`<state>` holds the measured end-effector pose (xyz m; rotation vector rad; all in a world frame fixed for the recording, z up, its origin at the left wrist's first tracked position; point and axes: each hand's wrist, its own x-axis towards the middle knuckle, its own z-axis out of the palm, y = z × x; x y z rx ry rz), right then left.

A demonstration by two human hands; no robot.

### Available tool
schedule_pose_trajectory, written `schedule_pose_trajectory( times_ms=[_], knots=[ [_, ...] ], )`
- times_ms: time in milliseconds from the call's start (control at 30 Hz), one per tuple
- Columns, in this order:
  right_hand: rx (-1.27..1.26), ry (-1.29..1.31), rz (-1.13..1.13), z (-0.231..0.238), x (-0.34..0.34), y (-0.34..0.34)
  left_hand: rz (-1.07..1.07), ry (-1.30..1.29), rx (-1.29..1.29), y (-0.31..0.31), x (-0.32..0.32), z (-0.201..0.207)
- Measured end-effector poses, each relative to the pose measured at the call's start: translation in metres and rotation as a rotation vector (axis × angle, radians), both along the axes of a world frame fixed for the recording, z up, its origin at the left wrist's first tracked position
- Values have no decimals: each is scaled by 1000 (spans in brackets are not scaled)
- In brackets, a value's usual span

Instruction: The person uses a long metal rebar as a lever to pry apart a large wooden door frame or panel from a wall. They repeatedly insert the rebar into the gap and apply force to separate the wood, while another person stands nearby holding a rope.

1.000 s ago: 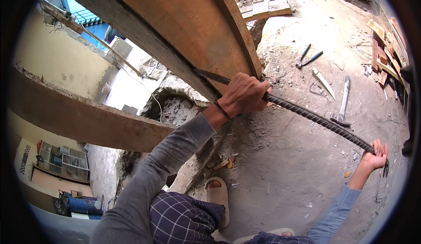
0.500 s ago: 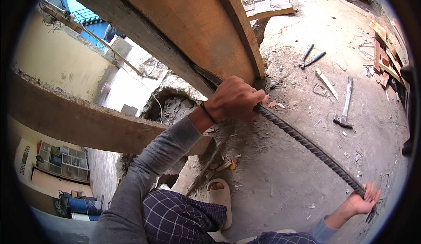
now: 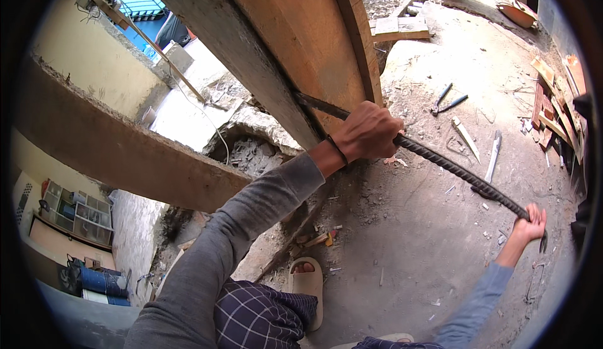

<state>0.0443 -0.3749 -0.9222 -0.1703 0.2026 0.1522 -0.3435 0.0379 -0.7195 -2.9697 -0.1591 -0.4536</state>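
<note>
A ribbed steel pry bar slants across the view, its far end in the gap between a grey column and an orange-brown wooden panel. My left hand is wrapped round the bar close to that panel. At the bar's lower right end, my right hand grips it just short of a bent tip. A claw hammer lies on the ground behind the bar, which partly covers it. How deep the far tip sits in the gap I cannot tell.
Blue-handled pincers and a pale, pointed strip lie on the dusty ground. Scrap wood is piled at the right. A concrete beam crosses the left, near a broken hole. My sandalled foot is below.
Both hands have shifted right, and the right hand has risen with its end of the bar. More of the bar's far end now shows at the gap. The hammer has become partly covered.
</note>
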Motion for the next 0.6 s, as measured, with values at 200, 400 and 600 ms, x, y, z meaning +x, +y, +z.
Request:
schedule_pose_trajectory(
  times_ms=[200,400,600],
  knots=[
    [94,-363,-23,71,-133,-108,-70,-63,-2,-35,-25,29],
    [100,-475,-9,116,-138,-136,-136,-226,22,-42,-20,57],
    [16,-605,-30,155,-196,-138,-297,-207,12,-34,-34,65]
  ],
)
